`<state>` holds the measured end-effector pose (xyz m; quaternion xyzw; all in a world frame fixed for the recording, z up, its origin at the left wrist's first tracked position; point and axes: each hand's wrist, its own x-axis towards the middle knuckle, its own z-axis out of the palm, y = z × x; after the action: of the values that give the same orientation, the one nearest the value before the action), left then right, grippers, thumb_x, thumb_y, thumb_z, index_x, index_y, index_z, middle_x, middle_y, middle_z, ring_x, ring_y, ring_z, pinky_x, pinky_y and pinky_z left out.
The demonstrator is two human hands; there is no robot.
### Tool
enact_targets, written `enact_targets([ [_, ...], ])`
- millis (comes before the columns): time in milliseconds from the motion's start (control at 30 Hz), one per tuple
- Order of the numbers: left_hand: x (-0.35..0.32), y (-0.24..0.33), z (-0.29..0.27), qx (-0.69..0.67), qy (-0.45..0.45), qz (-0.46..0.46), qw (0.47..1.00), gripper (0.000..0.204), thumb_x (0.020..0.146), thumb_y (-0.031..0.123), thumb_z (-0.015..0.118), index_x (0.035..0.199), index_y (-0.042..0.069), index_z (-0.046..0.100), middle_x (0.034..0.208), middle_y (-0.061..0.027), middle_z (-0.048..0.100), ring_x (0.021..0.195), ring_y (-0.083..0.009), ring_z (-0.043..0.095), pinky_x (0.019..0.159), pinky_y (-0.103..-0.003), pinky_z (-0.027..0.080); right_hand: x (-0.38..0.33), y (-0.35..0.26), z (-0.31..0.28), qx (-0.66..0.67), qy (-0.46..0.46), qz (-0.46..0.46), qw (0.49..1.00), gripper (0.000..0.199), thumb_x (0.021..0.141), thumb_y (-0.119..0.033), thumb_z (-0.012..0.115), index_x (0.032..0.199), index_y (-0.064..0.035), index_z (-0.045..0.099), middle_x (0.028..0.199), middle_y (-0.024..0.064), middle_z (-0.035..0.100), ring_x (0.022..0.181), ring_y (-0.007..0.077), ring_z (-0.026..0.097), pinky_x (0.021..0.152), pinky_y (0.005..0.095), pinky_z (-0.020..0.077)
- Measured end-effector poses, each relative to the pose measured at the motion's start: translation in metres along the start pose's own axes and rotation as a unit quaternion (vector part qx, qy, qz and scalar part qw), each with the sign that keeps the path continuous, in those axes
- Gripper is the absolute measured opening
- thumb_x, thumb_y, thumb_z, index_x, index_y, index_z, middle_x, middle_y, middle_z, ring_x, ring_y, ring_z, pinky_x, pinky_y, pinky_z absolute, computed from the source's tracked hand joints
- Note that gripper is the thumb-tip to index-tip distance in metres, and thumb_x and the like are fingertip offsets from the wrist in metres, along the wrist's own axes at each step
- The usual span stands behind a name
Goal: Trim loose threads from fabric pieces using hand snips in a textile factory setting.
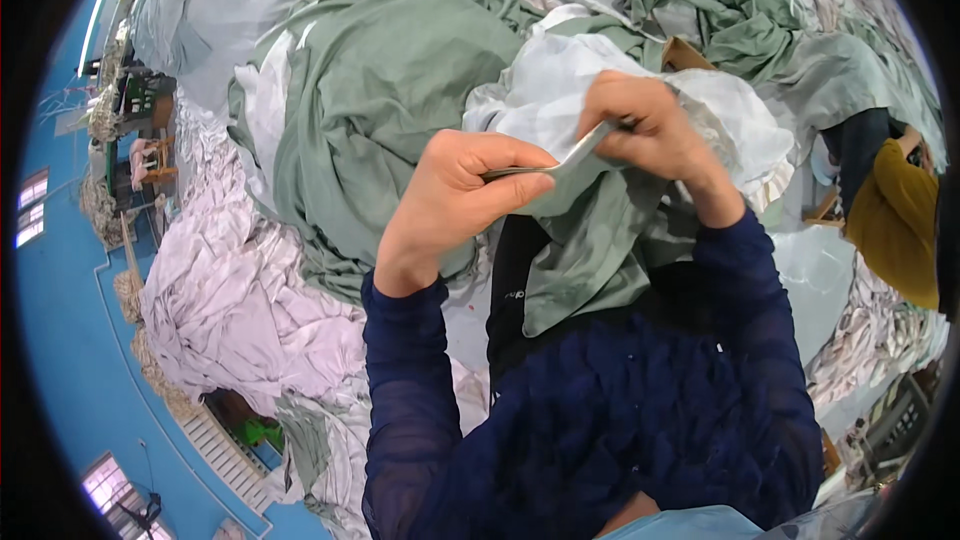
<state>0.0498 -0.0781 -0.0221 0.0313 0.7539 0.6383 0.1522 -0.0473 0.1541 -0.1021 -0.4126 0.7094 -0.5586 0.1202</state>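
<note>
We pinch grey-green fabric piece (pixel 580 240) edge between both hands, near chest. Left hand (pixel 450 195) clamps near-left end, right hand (pixel 645 130) grips far-right end; taut edge runs left-near to right-far, rest hangs below.

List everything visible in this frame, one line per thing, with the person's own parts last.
green cloth piece: one, sage green, stretched taut between both hands, hanging below them
green fabric heap: one large pile, sage green, centre left
white fabric: one bundle, white, behind the hands
pale lilac fabric: one pile, left
floor: blue, far left
another person's sleeve: one, mustard, right edge
left hand: pinching the cloth edge
right hand: gripping the cloth edge
</note>
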Motion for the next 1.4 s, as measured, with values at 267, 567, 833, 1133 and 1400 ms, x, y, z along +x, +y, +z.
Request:
enact_targets([
  [267, -0.028, -0.089, 0.020, 0.400, 0.312, 0.250, 0.825, 0.031, 0.064, -0.010, 0.070, 0.093, 0.004, 0.072, 0.088, -0.0105, 0.066, 0.069, -0.0275, 0.065, 0.059, -0.033, 0.052, -0.069, 0.026, 0.001, -0.137, 0.279, -0.021, 0.950, 0.033, 0.063, 0.015, 0.064, 0.092, -0.0006, 0.062, 0.088, 0.0106, 0.065, 0.079, 0.0203, 0.061, 0.069, 0.0266, 0.0467],
  [567, -0.039, -0.161, 0.030, 0.396, 0.463, 0.230, 0.759, 0.027, 0.073, -0.012, 0.072, 0.096, 0.001, 0.072, 0.094, -0.0126, 0.068, 0.079, -0.0248, 0.067, 0.070, -0.031, 0.054, -0.095, 0.050, 0.010, -0.239, 0.357, -0.039, 0.902, 0.029, 0.061, 0.015, 0.061, 0.084, -0.0028, 0.060, 0.083, 0.0100, 0.064, 0.073, 0.0222, 0.062, 0.067, 0.0275, 0.0490],
  [833, -0.059, -0.185, 0.021, 0.419, 0.481, 0.169, 0.751, 0.022, 0.074, -0.008, 0.071, 0.094, 0.002, 0.071, 0.092, -0.0115, 0.069, 0.079, -0.0272, 0.068, 0.070, -0.032, 0.054, -0.107, 0.067, 0.009, -0.239, 0.351, -0.017, 0.905, 0.022, 0.071, 0.011, 0.063, 0.089, -0.0021, 0.060, 0.087, 0.0100, 0.063, 0.077, 0.0193, 0.060, 0.071, 0.0259, 0.0473],
  [1133, -0.065, -0.096, 0.066, 0.298, 0.339, 0.116, 0.885, 0.034, 0.078, -0.007, 0.062, 0.112, -0.002, 0.065, 0.109, -0.0151, 0.065, 0.093, -0.0279, 0.066, 0.086, -0.037, 0.052, -0.106, 0.061, 0.018, -0.219, 0.333, 0.034, 0.917, 0.026, 0.065, 0.014, 0.062, 0.085, -0.0026, 0.059, 0.078, 0.0071, 0.059, 0.066, 0.0188, 0.055, 0.062, 0.0264, 0.0455],
  [1400, 0.002, -0.094, 0.130, -0.664, 0.123, -0.169, 0.718, 0.016, 0.097, 0.017, 0.064, 0.108, 0.006, 0.062, 0.097, -0.0042, 0.066, 0.089, -0.0188, 0.066, 0.070, -0.029, 0.051, -0.105, 0.040, 0.023, -0.203, 0.328, 0.041, 0.922, 0.027, 0.070, 0.013, 0.064, 0.091, -0.0022, 0.060, 0.088, 0.0043, 0.062, 0.078, 0.0132, 0.058, 0.071, 0.0230, 0.0455],
])
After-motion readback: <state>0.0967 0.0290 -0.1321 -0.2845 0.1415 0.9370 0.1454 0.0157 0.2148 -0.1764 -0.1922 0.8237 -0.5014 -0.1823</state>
